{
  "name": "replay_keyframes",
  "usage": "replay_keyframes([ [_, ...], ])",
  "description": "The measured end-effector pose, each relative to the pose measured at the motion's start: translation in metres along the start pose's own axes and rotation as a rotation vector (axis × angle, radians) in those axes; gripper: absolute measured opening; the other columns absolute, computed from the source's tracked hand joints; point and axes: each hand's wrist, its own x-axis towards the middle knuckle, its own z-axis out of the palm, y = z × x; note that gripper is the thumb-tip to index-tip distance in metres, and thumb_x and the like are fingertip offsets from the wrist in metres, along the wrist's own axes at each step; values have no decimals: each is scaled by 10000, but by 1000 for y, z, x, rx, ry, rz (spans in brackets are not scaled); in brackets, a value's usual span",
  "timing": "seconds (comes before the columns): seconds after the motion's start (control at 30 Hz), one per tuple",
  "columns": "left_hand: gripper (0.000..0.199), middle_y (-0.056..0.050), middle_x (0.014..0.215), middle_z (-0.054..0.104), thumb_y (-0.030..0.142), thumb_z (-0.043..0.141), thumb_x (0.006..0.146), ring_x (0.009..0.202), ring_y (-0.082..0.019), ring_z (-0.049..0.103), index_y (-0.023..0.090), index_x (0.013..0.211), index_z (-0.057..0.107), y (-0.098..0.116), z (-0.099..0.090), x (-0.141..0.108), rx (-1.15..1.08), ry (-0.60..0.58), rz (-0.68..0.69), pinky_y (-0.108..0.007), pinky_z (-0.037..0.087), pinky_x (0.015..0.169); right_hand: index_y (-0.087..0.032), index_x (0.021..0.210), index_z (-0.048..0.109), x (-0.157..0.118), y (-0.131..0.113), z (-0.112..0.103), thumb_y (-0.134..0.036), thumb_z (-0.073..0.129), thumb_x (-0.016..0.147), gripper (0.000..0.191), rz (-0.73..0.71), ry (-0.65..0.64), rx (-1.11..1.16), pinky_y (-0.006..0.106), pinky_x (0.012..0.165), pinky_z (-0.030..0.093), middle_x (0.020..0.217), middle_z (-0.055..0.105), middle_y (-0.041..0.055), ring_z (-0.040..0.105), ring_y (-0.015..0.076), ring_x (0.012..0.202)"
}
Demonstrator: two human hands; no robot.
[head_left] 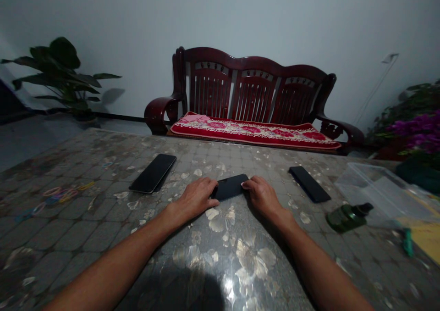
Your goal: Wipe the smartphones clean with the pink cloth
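Note:
A dark smartphone (229,187) is held sideways between my two hands, low over the middle of the table. My left hand (199,192) grips its left end, thumb on the near side and fingers on the far side. At the other end, my right hand (261,194) pinches the phone's right edge, fingers curled. To the left lies another black smartphone (154,173), screen up. On the right, a dark slab-shaped device (309,184), perhaps a phone or power bank, rests at a slant.
A green bottle (347,217) lies on its side by a clear plastic box (374,187). Colourful bands (67,194) are scattered at left. The patterned table (192,242) faces a wooden bench (252,91) with a red cushion (254,130). Purple flowers (421,130) stand at right.

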Motion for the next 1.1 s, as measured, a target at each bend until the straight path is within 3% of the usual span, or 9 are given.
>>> replay_keyframes([
  [0.17, 392, -112, 1164, 656, 372, 707, 840, 1119, -292, 603, 193, 1163, 575, -2, 3, 0, 1, 12, 2, -357, 464, 906, -218, 1028, 723, 1, -12, 3, -61, 541, 909, 268, -159, -42, 117, 254, 798, 438, 966, 665, 54, 590, 177, 928],
  [0.4, 375, -133, 1088, 673, 429, 712, 837, 1054, -316, 631, 181, 1093, 596, 12, 0, -2, 67, 7, -77, -376, 484, 861, -192, 1024, 735, 5, 6, 3, -72, 522, 921, 265, 48, 53, -1, 282, 803, 446, 969, 668, 93, 594, 208, 936],
  [0.67, 417, -170, 1068, 679, 458, 718, 844, 1023, -330, 659, 156, 1097, 579, 38, -5, -7, 150, -35, -181, -374, 509, 828, -217, 1027, 733, 12, -16, 17, -72, 531, 918, 272, -169, 52, 150, 278, 797, 456, 942, 678, 66, 598, 188, 908],
  [0.87, 329, -180, 1083, 682, 389, 676, 890, 1005, -337, 676, 151, 1100, 587, 49, -3, -13, 134, -93, -124, -386, 526, 807, -199, 1013, 739, 22, -9, 16, -53, 515, 910, 287, -82, 72, 127, 297, 832, 468, 976, 697, 82, 604, 204, 953],
  [1.1, 188, -146, 1020, 706, 288, 615, 918, 978, -309, 689, 182, 1072, 595, 63, 3, -21, 106, -134, -56, -368, 520, 784, -196, 950, 748, 24, -7, 17, -20, 559, 878, 268, -163, 65, 236, 281, 817, 464, 935, 710, 65, 616, 184, 913],
])
